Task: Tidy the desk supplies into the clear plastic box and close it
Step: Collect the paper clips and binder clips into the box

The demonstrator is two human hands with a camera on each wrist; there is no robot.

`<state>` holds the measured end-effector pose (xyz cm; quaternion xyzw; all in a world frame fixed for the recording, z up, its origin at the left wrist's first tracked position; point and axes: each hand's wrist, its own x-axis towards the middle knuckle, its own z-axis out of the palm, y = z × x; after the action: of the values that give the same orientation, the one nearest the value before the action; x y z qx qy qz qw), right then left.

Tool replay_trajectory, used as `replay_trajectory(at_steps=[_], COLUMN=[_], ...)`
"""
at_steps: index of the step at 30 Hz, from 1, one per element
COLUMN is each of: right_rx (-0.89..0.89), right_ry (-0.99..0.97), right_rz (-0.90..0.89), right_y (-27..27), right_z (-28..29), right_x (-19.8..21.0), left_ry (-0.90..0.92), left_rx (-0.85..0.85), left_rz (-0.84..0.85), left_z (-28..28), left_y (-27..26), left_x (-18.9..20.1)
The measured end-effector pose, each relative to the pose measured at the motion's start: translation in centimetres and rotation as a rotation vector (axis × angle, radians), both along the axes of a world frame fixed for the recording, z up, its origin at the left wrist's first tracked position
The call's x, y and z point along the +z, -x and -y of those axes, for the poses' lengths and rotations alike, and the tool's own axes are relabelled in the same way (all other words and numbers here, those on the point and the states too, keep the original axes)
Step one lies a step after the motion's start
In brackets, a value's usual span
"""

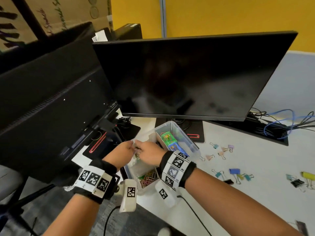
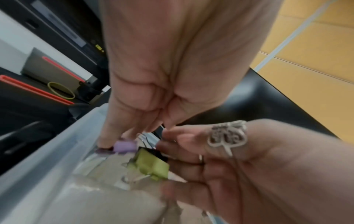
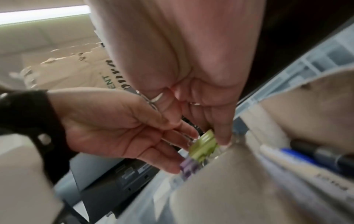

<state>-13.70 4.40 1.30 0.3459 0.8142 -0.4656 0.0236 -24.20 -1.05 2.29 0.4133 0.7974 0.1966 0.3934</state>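
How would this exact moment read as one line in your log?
phase: loading binder clips | left hand and right hand: over clear plastic box | green binder clip: at fingertips | many clips remain on desk

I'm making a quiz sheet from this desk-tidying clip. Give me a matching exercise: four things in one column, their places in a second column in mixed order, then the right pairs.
Things:
1. coloured paper clips
2. green binder clip
3. yellow rubber band
4. blue binder clip

Places:
A. on the white desk, to the right of the clear plastic box
B. in the box compartment nearest the person
C. at the fingertips of both hands, over the box
D. on a black monitor base with a red stripe

Pairs: 1-B, 2-C, 3-D, 4-A
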Motion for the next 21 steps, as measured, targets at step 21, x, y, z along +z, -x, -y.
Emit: replay_trajectory(at_steps=[21], right_rx=[-0.156], right_ry=[-0.193], right_rz=[0.625], right_y=[-29.0], right_z=[-4.7], right_x=[-11.1], left_ry=[-0.001], left_rx=[-0.742], left_rz=[-0.286], left_z=[-3.8], left_y=[-22.5], left_x=[-6.6])
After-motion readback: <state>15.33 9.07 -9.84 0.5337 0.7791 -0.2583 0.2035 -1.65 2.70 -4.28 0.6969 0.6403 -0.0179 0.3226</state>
